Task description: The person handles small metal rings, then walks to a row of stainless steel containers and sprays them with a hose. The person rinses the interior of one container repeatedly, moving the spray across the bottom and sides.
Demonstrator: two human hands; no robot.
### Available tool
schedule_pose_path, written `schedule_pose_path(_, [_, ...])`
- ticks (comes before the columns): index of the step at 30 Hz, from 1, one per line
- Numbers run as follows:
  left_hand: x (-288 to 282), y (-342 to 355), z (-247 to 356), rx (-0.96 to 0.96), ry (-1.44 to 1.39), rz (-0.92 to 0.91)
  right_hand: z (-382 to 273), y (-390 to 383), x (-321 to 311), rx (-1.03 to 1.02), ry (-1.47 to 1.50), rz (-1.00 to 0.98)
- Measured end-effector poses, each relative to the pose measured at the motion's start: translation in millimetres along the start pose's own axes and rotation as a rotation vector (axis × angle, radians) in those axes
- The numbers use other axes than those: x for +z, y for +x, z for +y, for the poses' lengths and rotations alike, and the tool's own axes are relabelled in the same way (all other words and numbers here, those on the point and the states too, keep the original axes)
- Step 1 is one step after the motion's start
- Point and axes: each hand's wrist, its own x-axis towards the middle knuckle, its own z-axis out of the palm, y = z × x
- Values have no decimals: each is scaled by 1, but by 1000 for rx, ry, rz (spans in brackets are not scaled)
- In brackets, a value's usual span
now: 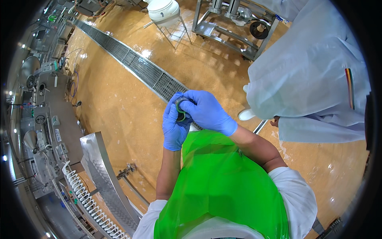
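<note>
My two hands, in blue gloves, meet in front of my green apron [223, 175]. Between them is a small grey metal ring [177, 102], with a thin green ring [182, 118] just below it. Whether the two rings are one piece I cannot make out. My left hand [174, 129] is closed around their left and lower side. The fingers of my right hand [209, 111] are bent over the top and right of the metal ring, with the thumb against its opening. Fingers hide part of both rings.
A long floor drain grating [131, 59] crosses the wet tan floor. To the left are steel machines [63, 99] and a sloping metal chute [95, 155]. A person in a white coat [294, 79] stands at right. Farther off are a wheeled steel frame [207, 28] and a white tub [164, 12].
</note>
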Motion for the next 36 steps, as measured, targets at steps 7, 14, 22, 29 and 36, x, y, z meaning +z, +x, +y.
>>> schedule_pose_path(7, [2,-2,-1,-16,-68,8,-4,-3,8,-6,7,91])
schedule_pose_path(14, [7,-2,1,-74,-184,83,-10,0,11,-12,-76,167])
schedule_pose_path(22, [2,2,1,-146,-254,120,-8,8,12,-48,-141,166])
schedule_pose_path(29, [-5,7,2,-175,-150,208,12,21,14,-26,-103,122])
schedule_pose_path(36, [-54,22,-7,-260,-74,45,63,33,21,73,-15,108])
